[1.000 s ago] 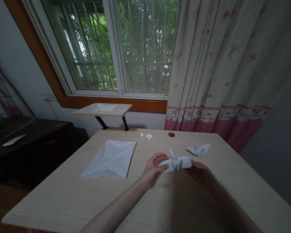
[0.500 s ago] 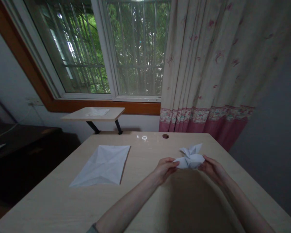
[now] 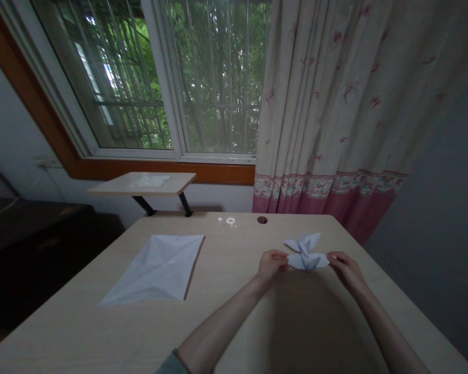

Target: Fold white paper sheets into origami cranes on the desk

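Observation:
A white folded paper figure point(image 3: 307, 259), shaped like an origami bird with two points sticking up at the back, is held between my two hands over the right part of the desk point(image 3: 226, 327). My left hand point(image 3: 273, 265) pinches its left tip between thumb and fingers. At the opposite tip, my right hand point(image 3: 343, 267) has its fingers closed on the paper. To the left, a creased white sheet of paper point(image 3: 159, 267) lies spread out on the desk, touched by neither hand.
A small raised shelf point(image 3: 175, 186) on black supports stands at the desk's back left, with a thin white paper point(image 3: 152, 180) on it. A round cable hole point(image 3: 262, 220) is near the back edge. Behind the desk are a window and a floral curtain point(image 3: 315, 130).
My hands have shifted slightly apart to the tips of the paper figure, whose sides now look flatter and more spread. The view has swung a little to the right.

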### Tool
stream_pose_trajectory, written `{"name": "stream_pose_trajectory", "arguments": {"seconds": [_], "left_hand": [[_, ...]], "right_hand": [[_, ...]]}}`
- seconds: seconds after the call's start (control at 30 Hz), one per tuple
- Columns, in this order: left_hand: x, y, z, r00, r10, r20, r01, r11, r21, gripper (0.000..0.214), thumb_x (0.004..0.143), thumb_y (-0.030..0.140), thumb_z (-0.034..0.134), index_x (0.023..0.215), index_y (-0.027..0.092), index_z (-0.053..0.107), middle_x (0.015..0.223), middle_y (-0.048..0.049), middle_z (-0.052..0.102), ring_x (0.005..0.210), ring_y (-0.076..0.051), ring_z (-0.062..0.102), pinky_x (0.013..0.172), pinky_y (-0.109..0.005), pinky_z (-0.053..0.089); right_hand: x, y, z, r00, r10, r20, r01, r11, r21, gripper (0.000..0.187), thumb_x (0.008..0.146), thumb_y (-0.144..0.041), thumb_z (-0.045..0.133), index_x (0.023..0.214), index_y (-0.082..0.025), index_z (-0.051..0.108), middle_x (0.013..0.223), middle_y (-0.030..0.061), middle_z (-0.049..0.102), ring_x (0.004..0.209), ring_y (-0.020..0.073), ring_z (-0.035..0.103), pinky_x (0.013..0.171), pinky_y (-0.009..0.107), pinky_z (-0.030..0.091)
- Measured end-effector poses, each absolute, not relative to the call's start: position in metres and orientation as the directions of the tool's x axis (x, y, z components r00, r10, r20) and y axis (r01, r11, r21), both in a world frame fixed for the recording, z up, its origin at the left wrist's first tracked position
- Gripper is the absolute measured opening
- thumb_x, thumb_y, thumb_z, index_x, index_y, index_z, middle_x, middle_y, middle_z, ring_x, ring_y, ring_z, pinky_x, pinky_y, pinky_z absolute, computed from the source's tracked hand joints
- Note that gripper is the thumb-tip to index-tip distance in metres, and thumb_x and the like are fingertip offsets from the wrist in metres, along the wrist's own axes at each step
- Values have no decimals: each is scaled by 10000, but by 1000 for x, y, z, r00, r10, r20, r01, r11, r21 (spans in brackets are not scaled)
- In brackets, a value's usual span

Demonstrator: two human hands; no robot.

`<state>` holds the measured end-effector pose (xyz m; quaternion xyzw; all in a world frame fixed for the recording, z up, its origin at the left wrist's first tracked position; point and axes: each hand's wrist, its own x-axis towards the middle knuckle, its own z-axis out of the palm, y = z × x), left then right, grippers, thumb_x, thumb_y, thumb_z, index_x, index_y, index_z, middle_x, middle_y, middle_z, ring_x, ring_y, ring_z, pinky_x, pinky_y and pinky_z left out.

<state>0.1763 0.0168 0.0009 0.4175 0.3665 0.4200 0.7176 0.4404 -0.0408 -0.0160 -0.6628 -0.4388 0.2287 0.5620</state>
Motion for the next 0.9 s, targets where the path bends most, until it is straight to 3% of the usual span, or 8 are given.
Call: {"name": "stream_pose_trajectory", "arguments": {"seconds": [0.23,0.6,0.9], "left_hand": [[180,23,-7,336,935,-115,-298,221,928,223,579,229,820,703,130,662,509,31,584,469,-91,506,495,-208,353],[177,22,-3,255,964,-69,-361,161,919,390,610,438,822,798,134,666,638,2,612,576,-108,551,536,-209,379],[136,14,37,177,984,-33,-385,100,917,460,671,542,776,869,141,672,866,-83,693,701,-145,628,602,-232,465]], "right_hand": [[443,-37,-23,510,818,266,437,20,-899,349,600,-564,703,634,-216,707,798,77,698,826,279,621,840,415,469],[439,-43,-25,526,768,366,477,90,-874,483,747,-630,648,980,-209,702,1045,115,723,954,292,653,836,420,512],[417,-52,19,408,697,589,696,179,-695,437,830,-607,565,1027,-236,683,1121,109,696,1099,313,598,1014,493,416]]}}
